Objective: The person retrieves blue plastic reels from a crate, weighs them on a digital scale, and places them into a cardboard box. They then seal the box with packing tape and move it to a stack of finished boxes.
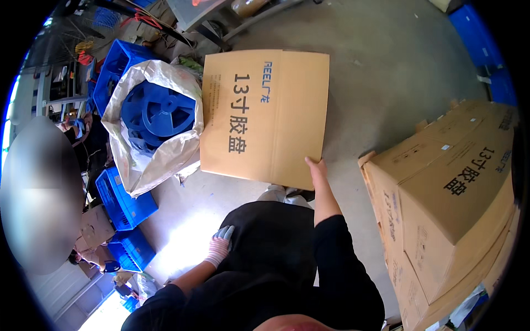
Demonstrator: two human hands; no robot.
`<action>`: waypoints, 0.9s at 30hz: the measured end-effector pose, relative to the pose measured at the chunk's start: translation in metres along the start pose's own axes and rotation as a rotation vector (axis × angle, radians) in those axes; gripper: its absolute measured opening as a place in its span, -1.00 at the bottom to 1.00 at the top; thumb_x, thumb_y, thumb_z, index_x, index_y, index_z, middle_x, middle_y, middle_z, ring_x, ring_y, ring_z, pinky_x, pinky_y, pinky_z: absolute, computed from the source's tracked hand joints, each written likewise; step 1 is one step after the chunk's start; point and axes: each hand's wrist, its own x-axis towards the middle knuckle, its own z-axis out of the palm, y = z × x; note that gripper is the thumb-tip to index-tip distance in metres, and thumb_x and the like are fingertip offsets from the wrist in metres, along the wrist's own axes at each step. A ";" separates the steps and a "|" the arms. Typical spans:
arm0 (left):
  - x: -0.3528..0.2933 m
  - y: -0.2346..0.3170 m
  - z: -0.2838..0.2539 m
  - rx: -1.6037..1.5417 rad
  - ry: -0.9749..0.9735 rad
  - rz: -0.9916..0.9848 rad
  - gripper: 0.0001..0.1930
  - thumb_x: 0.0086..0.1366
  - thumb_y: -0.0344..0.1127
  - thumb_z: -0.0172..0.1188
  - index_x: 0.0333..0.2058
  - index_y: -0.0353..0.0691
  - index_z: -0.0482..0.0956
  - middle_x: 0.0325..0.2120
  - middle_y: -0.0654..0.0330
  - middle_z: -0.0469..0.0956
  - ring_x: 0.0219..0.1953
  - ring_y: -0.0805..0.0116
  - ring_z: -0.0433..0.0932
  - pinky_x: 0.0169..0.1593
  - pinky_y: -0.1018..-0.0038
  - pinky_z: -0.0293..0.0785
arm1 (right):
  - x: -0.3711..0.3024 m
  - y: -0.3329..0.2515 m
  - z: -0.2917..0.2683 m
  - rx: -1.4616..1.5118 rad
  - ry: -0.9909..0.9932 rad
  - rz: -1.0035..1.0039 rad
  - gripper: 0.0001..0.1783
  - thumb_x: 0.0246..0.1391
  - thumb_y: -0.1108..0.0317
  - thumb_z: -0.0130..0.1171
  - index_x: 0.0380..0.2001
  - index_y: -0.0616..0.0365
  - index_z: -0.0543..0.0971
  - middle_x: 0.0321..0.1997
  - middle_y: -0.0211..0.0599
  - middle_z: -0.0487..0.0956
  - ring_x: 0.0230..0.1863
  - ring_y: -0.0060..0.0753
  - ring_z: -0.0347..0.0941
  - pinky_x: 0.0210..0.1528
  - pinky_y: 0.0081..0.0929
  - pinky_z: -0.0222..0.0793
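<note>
A large brown cardboard box (298,110) with dark print fills the middle of the view, in front of me. My bare right hand (316,168) grips its near right edge, thumb on the face and fingers out of sight behind it. My left hand (220,243), in a striped glove with grey fingertips, lies flat against my black apron (270,231) and holds nothing. Just left of the box stands a white woven sack (124,127), its mouth rolled open. Several blue plastic reels (165,107) sit inside the sack.
Printed cardboard boxes (441,182) are stacked on the right. Blue crates (124,201) line the left side, with another blue crate (113,69) behind the sack. A metal table (199,14) stands at the top. A blurred person is at far left.
</note>
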 end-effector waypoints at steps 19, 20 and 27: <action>0.054 0.001 -0.026 -0.759 0.023 -0.199 -0.52 0.25 -0.01 0.00 0.13 0.08 0.39 -0.17 -0.05 0.58 -0.09 -0.05 0.55 -0.03 0.16 0.49 | -0.188 -0.455 0.191 -0.343 -0.088 -0.275 -0.38 0.21 0.03 0.09 0.19 0.22 0.32 0.15 -0.05 0.42 -0.03 -0.17 0.49 0.01 -0.28 0.44; 0.055 -0.003 -0.021 -0.737 0.035 -0.217 -0.53 0.25 -0.04 0.00 0.14 0.05 0.39 -0.15 -0.05 0.57 -0.07 -0.05 0.54 -0.01 0.17 0.48 | -0.199 -0.463 0.217 -0.139 -0.437 -0.326 -0.10 0.21 -0.08 0.06 0.39 0.06 -0.12 0.45 -0.04 -0.04 0.18 0.03 0.35 0.11 -0.17 0.41; 0.054 -0.013 -0.044 -0.864 -0.056 -0.440 -0.53 0.26 -0.17 -0.06 0.15 -0.06 0.37 -0.07 -0.09 0.54 0.01 -0.03 0.50 0.10 0.20 0.41 | -0.282 -0.415 0.165 -0.690 -0.875 -0.378 -0.23 0.30 0.03 -0.06 0.42 -0.05 -0.13 0.44 -0.17 0.09 0.39 -0.25 0.11 0.30 -0.29 0.14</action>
